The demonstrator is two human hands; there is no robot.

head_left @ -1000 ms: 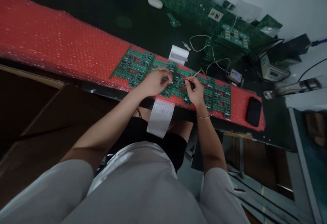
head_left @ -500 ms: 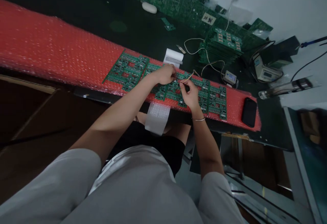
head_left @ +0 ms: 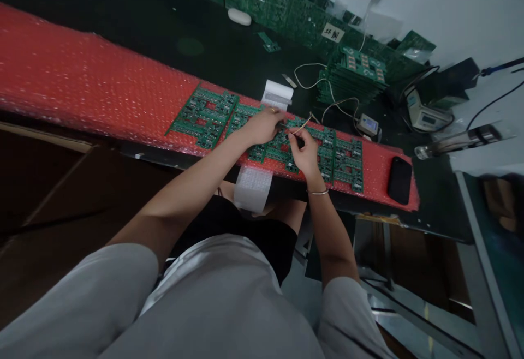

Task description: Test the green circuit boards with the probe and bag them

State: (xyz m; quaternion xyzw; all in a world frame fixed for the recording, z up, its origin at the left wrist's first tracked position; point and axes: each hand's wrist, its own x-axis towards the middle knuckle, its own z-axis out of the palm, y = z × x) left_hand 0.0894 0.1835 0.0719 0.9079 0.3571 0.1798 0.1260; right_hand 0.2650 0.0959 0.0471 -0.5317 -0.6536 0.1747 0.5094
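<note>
Several green circuit boards (head_left: 204,114) lie side by side on red bubble wrap (head_left: 135,83). My left hand (head_left: 265,125) is over the middle boards with its fingers bent together. What those fingertips hold, if anything, is too small to make out. Close to its right, my right hand (head_left: 303,149) is closed on a thin pen-like tool (head_left: 303,125), whose pale upper end slants up and to the right. A label roll (head_left: 278,91) sits behind my left hand. A whitish label strip (head_left: 252,189) hangs over the table's front edge below the boards.
A black phone (head_left: 399,180) rests on the wrap's right end. Stacked boards (head_left: 350,78), a small white box (head_left: 368,124) and a looping cable (head_left: 305,65) are at the back right. A white oval object (head_left: 239,17) and a small cutter (head_left: 289,81) lie farther back.
My left hand has shifted slightly towards me, with its fingertips still close to my right hand. My right hand and its tool have stayed nearly in place.
</note>
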